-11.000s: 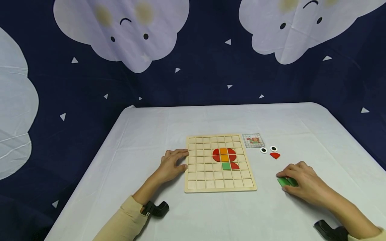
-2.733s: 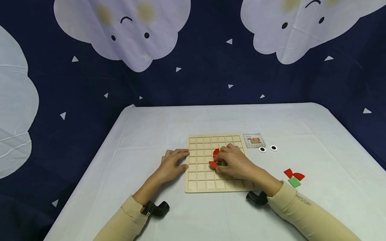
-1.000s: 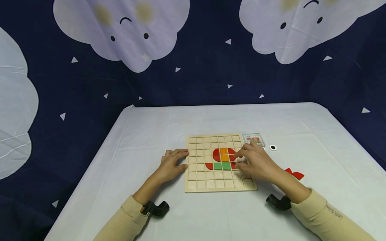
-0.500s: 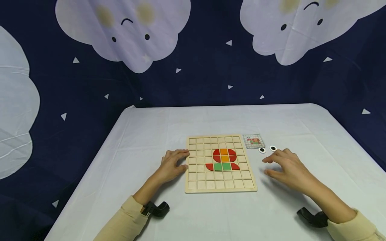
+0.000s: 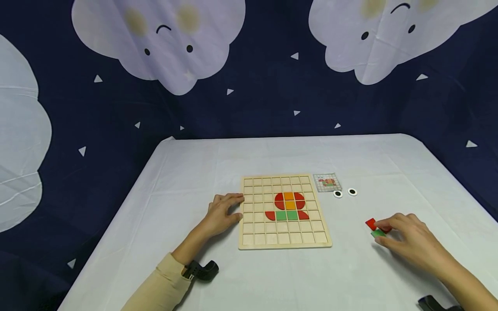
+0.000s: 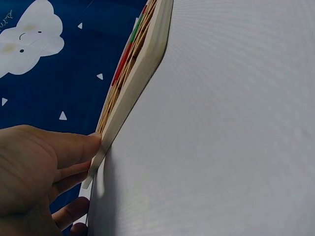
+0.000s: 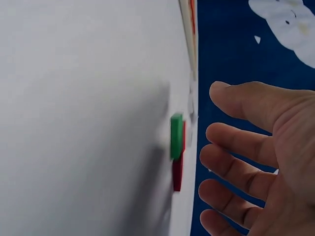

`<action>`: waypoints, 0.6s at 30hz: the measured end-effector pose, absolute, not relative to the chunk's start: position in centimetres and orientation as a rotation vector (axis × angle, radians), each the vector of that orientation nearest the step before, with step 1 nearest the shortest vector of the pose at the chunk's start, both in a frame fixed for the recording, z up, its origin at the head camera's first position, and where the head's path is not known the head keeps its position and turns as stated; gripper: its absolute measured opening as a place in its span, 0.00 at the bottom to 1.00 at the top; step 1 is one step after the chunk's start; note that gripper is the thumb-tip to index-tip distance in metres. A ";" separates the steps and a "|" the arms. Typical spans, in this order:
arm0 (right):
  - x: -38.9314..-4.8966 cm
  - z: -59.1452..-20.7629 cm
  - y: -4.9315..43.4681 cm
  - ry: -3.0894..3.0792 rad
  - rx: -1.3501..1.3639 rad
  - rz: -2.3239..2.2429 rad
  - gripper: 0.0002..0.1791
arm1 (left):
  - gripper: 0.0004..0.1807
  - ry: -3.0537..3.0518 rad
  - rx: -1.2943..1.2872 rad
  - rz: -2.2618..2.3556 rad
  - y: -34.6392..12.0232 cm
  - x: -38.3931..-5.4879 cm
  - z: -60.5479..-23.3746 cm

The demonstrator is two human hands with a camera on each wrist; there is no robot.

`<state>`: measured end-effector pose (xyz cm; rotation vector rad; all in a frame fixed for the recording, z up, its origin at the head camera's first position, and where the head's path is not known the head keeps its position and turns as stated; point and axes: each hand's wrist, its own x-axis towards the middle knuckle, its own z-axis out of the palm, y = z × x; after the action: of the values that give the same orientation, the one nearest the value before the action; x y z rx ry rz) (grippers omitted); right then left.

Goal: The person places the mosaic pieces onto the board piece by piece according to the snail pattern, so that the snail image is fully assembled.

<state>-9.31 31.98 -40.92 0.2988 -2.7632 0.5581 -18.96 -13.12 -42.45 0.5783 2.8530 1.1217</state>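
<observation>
A wooden grid board (image 5: 258,238) lies mid-table. Set in its cells are orange squares (image 5: 289,201) between red quarter-circles (image 5: 279,201), with green squares (image 5: 286,215) and more red pieces in a row nearer me. My left hand (image 5: 222,211) rests its thumb and fingertips on the board's left edge. To the right of the board, my right hand (image 5: 408,237) hovers over a small cluster: a green square tile (image 7: 176,136) and red quarter-circles (image 5: 371,223). In the right wrist view its fingers are spread, relaxed and apart from these pieces. One red piece is partly hidden by the fingers.
A small pattern card (image 5: 327,182) with a coloured grid picture lies at the board's upper right corner. Close by are two white discs (image 5: 352,191) with black centres. A white cloth covers the table (image 5: 194,172); a dark blue cloud-print curtain (image 5: 268,86) hangs behind.
My right hand has set a green square and a red quarter-circle into the board, released them, and moved right to the loose pieces. The left hand stays at the board's edge.
</observation>
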 end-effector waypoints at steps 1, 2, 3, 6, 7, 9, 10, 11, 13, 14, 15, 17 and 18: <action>-9.1 -41.1 32.3 -2.762 0.288 0.546 0.16 | 0.26 2.854 0.577 1.123 -13.1 -19.0 -42.5; -8.9 -41.3 32.6 -2.765 0.275 0.535 0.16 | 0.26 2.855 0.576 1.124 -13.1 -19.0 -42.5; -8.8 -41.5 32.8 -2.767 0.262 0.525 0.16 | 0.26 2.855 0.575 1.126 -13.1 -19.0 -42.5; -8.3 -41.9 33.5 -2.795 0.217 0.503 0.16 | 0.26 2.855 0.570 1.130 -13.1 -18.9 -42.5; -8.2 -42.0 33.7 -2.807 0.201 0.496 0.16 | 0.26 2.855 0.569 1.131 -13.1 -18.9 -42.5; -8.0 -42.1 33.9 -2.832 0.170 0.487 0.16 | 0.26 2.853 0.565 1.133 -13.1 -18.9 -42.5; -8.0 -42.1 34.0 -2.846 0.159 0.482 0.16 | 0.26 2.853 0.563 1.134 -13.1 -18.9 -42.5; -7.9 -42.2 34.1 -2.856 0.146 0.482 0.16 | 0.26 2.852 0.561 1.134 -13.1 -18.9 -42.5; -7.9 -42.2 34.1 -2.872 0.127 0.474 0.15 | 0.26 2.853 0.557 1.133 -13.1 -18.9 -42.6; -7.9 -42.2 34.1 -2.883 0.124 0.476 0.16 | 0.26 2.853 0.556 1.132 -13.1 -18.9 -42.6; -7.9 -42.2 34.1 -2.891 0.119 0.480 0.16 | 0.26 2.854 0.554 1.131 -13.1 -18.9 -42.6; -8.1 -42.2 34.0 -2.907 0.118 0.484 0.17 | 0.26 2.855 0.553 1.130 -13.1 -19.0 -42.7; -8.2 -42.2 33.9 -2.914 0.121 0.483 0.17 | 0.26 2.856 0.553 1.127 -13.1 -18.9 -42.7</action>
<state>-8.17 33.94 -42.17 0.1211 -2.9142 0.4832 -18.95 -13.11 -42.72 0.5528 2.8561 1.1268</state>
